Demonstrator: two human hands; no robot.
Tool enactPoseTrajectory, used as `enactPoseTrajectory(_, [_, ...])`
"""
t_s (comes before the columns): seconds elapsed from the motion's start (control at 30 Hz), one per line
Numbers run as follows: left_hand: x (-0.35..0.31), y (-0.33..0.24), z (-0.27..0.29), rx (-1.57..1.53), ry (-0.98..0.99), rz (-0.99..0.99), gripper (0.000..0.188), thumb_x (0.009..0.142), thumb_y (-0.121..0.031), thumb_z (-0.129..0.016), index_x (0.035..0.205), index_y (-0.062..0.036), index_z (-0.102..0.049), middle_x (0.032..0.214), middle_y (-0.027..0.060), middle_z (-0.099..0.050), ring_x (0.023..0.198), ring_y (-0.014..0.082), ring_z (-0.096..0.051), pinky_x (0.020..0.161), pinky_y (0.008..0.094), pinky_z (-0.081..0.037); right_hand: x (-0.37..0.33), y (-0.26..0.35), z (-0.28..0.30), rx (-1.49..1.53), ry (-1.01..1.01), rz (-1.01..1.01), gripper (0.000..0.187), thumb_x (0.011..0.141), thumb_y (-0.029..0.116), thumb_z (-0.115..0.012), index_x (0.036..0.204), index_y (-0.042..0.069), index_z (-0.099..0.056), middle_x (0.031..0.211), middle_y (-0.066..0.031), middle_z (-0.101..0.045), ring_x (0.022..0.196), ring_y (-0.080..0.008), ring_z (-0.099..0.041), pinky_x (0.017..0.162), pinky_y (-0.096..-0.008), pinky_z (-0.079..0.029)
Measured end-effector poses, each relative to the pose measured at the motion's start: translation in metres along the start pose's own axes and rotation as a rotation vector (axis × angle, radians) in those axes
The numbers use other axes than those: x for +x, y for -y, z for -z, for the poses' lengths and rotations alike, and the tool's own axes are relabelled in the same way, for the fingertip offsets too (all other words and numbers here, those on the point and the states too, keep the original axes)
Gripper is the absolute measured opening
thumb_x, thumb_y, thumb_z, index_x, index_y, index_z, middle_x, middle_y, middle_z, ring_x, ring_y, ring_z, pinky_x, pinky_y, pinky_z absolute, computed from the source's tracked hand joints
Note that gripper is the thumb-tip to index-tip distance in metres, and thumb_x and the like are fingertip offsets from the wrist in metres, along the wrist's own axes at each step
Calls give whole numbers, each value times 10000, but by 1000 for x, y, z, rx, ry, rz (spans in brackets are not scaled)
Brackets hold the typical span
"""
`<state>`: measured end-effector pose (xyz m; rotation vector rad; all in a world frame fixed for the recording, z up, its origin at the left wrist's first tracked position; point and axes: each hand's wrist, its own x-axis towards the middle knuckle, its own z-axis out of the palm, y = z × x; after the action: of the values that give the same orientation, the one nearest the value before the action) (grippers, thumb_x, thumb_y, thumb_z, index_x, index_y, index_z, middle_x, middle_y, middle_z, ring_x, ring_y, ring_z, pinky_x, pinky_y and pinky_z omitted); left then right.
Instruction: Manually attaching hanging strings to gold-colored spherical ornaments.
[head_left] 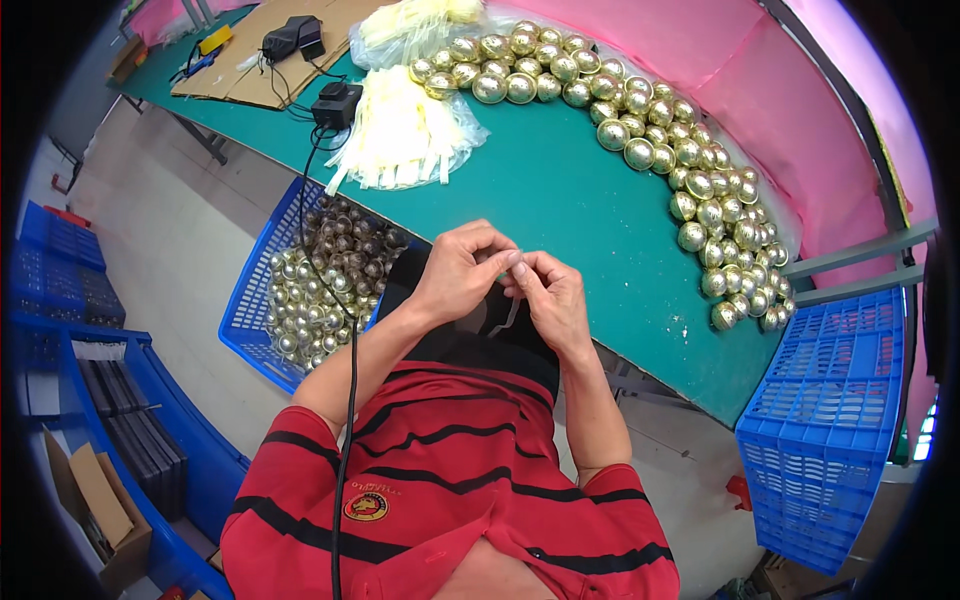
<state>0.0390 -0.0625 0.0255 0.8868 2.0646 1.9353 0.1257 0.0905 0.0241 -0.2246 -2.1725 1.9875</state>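
My left hand (460, 272) and my right hand (556, 302) meet at the fingertips over my lap, just off the near edge of the green table. Both are closed in a pinch, thumbs against fingers. A thin, pale, narrow strip (509, 314) hangs down below the right fingers, with its upper end hidden in them. Whatever lies between the left fingertips is too small and covered to make out. Beyond the hands, rows of shiny gold balls (640, 153) curve along the table's far and right side. A bundle of pale yellow strips (402, 135) lies on clear plastic at the back left.
Left of my legs, a blue basket (248, 320) holds many gold and dark balls. A black cable (346, 440) runs from a black adapter (336, 105) down past my left arm. Another blue crate (815, 420) stands at the right. Flattened cardboard (240, 75) covers the table's far left.
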Motion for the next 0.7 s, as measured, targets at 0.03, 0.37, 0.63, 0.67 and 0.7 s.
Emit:
enactPoseTrajectory(0.03, [1,-1,-1,-4,1,24,100,924,-74,-736,970,14,-737,807,32,-618,681,76,-527,606,261,-434,-2,-1,2,21,-5,-17,190,1045,121,-610,1048,-30,-725,832,-46,-712,710,-93,-629,653,-255,-509])
enactPoseTrajectory(0.37, [9,20,-16,-433,36,337,128,1005,-146,-666,906,-66,-660,747,-54,-556,662,36,-466,594,214,-359,-2,-7,-5,-339,-374,281,95,945,59,-746,1007,-13,-736,844,-25,-672,643,-77,-532,546,-253,-422])
enactPoseTrajectory(0.63, [16,23,-19,-500,53,366,172,1027,-181,-637,886,-81,-632,738,-48,-547,640,50,-464,593,226,-368,11,-2,-1,-543,-395,630,138,850,-32,-756,975,26,-742,859,-123,-699,712,-272,-676,616,-372,-532])
enactPoseTrajectory(0.67, [18,24,-18,-499,50,363,175,1028,-181,-635,885,-81,-632,740,-47,-552,643,52,-469,599,229,-377,15,-2,0,-566,-376,665,138,846,-31,-755,970,27,-741,859,-124,-700,711,-276,-677,611,-372,-531])
enactPoseTrajectory(0.7, [20,25,-18,-494,47,358,175,1028,-181,-635,885,-81,-632,740,-47,-552,643,52,-469,599,229,-377,16,-1,1,-561,-376,671,138,846,-31,-755,970,27,-741,859,-124,-700,711,-276,-677,611,-372,-531])
